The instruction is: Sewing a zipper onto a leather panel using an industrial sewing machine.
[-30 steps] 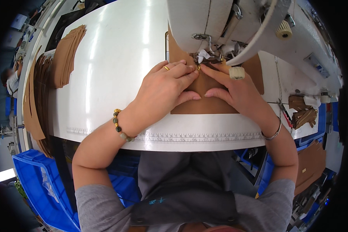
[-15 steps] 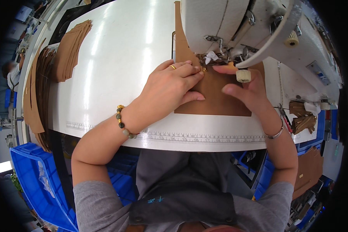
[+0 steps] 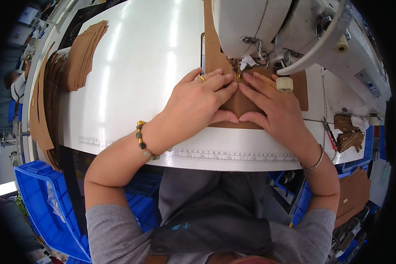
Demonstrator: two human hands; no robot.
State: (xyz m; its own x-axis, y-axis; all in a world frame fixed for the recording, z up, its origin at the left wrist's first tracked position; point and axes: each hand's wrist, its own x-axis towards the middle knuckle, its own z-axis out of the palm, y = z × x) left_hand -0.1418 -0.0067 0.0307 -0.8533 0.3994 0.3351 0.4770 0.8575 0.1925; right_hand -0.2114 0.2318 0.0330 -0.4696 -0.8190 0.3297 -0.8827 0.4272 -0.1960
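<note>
A brown flat panel (image 3: 237, 104), leather-like, lies under the needle area of a white sewing machine (image 3: 246, 26). My left hand (image 3: 202, 97) rests flat on the panel's left part, its fingertips close to the presser foot (image 3: 239, 74). On the other side my right hand (image 3: 275, 102) lies on the panel with its fingers stretched toward the foot. The two thumbs nearly meet near the panel's front edge. Neither hand grips anything. A small white scrap (image 3: 248, 61) hangs by the needle bar, and the needle itself is too small to make out.
Stacks of brown pieces (image 3: 86, 55) lie at the table's left. A printed ruler (image 3: 207, 155) runs along the front edge. Small brown pieces (image 3: 350, 137) and red-handled snips (image 3: 331, 140) lie at right. A blue crate (image 3: 48, 207) stands lower left. Another person (image 3: 18, 83) is far left.
My right hand has come down and left, from raised with index finger and thumb apart to lying on the panel. The left hand keeps its place on the panel. The view has shifted slightly.
</note>
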